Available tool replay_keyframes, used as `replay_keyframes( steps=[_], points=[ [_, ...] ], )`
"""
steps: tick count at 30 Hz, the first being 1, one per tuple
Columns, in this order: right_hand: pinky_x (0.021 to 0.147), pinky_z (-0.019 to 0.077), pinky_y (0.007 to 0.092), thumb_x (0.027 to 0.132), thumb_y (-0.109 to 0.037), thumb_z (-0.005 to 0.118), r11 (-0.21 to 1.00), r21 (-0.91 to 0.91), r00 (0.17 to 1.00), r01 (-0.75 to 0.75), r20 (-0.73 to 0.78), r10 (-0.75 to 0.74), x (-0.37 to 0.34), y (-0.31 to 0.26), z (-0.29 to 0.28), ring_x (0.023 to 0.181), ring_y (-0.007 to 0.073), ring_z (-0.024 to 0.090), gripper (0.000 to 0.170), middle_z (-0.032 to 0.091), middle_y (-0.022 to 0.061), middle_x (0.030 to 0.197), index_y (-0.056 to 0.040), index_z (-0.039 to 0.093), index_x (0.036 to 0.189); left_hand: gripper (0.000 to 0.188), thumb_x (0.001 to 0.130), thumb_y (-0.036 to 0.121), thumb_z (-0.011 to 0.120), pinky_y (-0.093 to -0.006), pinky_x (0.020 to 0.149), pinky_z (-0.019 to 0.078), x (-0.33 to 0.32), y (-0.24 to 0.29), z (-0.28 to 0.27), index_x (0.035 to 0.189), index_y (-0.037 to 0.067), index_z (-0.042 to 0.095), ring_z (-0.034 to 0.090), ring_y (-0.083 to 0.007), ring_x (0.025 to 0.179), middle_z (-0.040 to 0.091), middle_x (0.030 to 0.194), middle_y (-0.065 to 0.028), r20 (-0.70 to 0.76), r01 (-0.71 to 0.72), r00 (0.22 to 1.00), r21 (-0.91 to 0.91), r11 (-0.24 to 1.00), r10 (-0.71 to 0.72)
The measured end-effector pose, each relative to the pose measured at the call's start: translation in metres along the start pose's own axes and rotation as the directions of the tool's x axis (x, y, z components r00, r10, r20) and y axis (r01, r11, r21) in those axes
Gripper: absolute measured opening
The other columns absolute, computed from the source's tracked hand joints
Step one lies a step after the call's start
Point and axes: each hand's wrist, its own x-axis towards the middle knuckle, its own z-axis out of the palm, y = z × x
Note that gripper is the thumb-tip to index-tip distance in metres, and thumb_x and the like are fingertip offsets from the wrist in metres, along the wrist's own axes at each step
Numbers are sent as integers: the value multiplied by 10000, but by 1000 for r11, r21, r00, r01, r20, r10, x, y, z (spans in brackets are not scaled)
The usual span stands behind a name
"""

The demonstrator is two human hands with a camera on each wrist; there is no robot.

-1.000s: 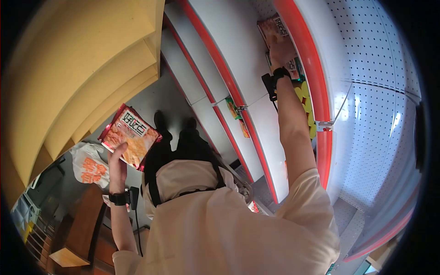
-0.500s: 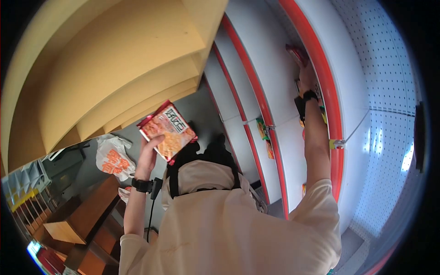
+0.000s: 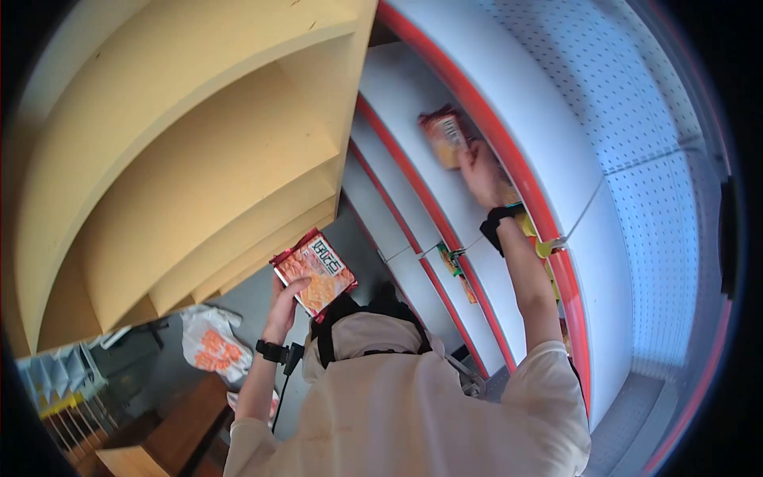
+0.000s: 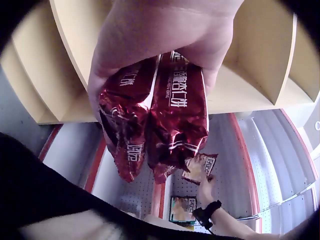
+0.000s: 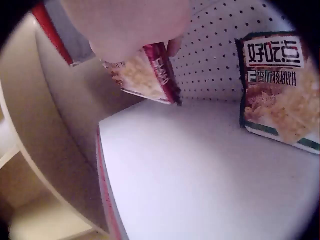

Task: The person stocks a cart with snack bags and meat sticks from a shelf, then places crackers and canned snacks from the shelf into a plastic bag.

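My left hand point(image 3: 284, 305) grips two red biscuit packs point(image 3: 319, 274) face to face, its thumb across the front one. Seen from the left wrist, the shiny red ends of both packs point(image 4: 175, 110) lie side by side under the palm. My right hand point(image 3: 482, 173) pinches a single red biscuit pack point(image 3: 445, 139) by one side, over a white shelf with a red edge. In the right wrist view this pack point(image 5: 142, 77) is tilted above the shelf board. A green-trimmed biscuit pack point(image 5: 277, 90) stands on the same shelf, near the perforated back panel.
Tan wooden shelving point(image 3: 199, 143) rises on the left, facing white shelves with red edges point(image 3: 433, 215). Yellow-topped items point(image 3: 545, 246) stand farther along the right hand's shelf. A white plastic bag point(image 3: 213, 346) lies on the floor beside a brown wooden piece point(image 3: 171, 429).
The right hand has gripped a red biscuit pack at the back of the shelf and drawn it outward. The left hand keeps holding its packs. The head view has turned.
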Motion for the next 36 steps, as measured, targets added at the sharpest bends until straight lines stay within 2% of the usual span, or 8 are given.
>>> replay_keyframes(
  steps=[5, 13, 15, 19, 25, 28, 31, 36],
  points=[
    [598, 449, 344, 874, -287, 648, 983, 178, 948, -36, 319, -23, -50, -75, -42, 606, 202, 493, 310, 503, 100, 696, -62, 435, 871, 771, 741, 76, 710, -388, 1059, 337, 15, 8, 7, 1379, 58, 278, 441, -257, 1247, 448, 1339, -130, 113, -1, 994, 48, 999, -4],
    [599, 395, 276, 888, -300, 653, 918, 311, 921, -245, 371, 120, -129, -112, -24, 678, 97, 449, 323, 467, 31, 715, -61, 436, 865, 760, 784, 91, 712, -390, 1047, 360, 31, 9, 21, 1390, 91, 254, 432, -247, 1253, 425, 1349, -130, 355, 34, 933, 83, 996, -61],
    [648, 384, 251, 900, -291, 647, 704, 534, 854, -469, 476, 208, -154, -128, -17, 732, 76, 441, 288, 460, -20, 774, -79, 453, 880, 751, 813, 107, 697, -394, 1047, 360, 25, 11, 29, 1403, 101, 233, 418, -250, 1265, 393, 1373, -130, 350, 99, 929, 77, 992, -120],
    [678, 364, 213, 918, -287, 622, 532, 570, 753, -627, 618, 225, -198, -151, -36, 786, 30, 402, 251, 435, -56, 837, -101, 453, 938, 728, 863, 148, 654, -401, 1051, 356, 18, -8, 38, 1423, 112, 191, 399, -246, 1282, 356, 1406, -117, 481, 106, 869, 51, 993, -118],
    [726, 394, 212, 884, -323, 661, 545, 514, 644, -662, 762, 63, -259, -122, -67, 854, 34, 463, 315, 512, -45, 899, -82, 506, 1017, 679, 897, 155, 630, -400, 1048, 356, -16, -42, 49, 1418, 131, 196, 393, -240, 1287, 361, 1407, -109, 551, 127, 823, 64, 990, -141],
    [733, 431, 235, 841, -340, 707, 677, 330, 456, -658, 890, 10, -274, -119, -91, 876, 59, 511, 417, 584, -30, 937, -59, 522, 1086, 673, 894, 124, 625, -394, 1052, 352, -39, -60, 46, 1418, 138, 202, 394, -234, 1285, 361, 1411, -103, 539, 97, 829, 118, 988, -146],
    [763, 439, 244, 825, -353, 716, 768, 294, 422, -569, 906, -34, -313, -102, -96, 910, 79, 521, 496, 612, -13, 1029, -65, 525, 1181, 622, 930, 127, 565, -393, 1061, 356, -88, -75, 38, 1443, 127, 213, 406, -218, 1291, 375, 1425, -83, 574, 51, 805, 182, 982, -149],
    [824, 502, 317, 725, -449, 756, 787, 152, 326, -598, 943, 65, -393, -114, -121, 1017, 168, 569, 716, 606, 66, 1126, -63, 490, 1266, 625, 915, 120, 585, -383, 1053, 362, -164, -120, 13, 1430, 126, 232, 423, -219, 1270, 393, 1404, -89, 561, 87, 807, 193, 977, -182]
  ],
)
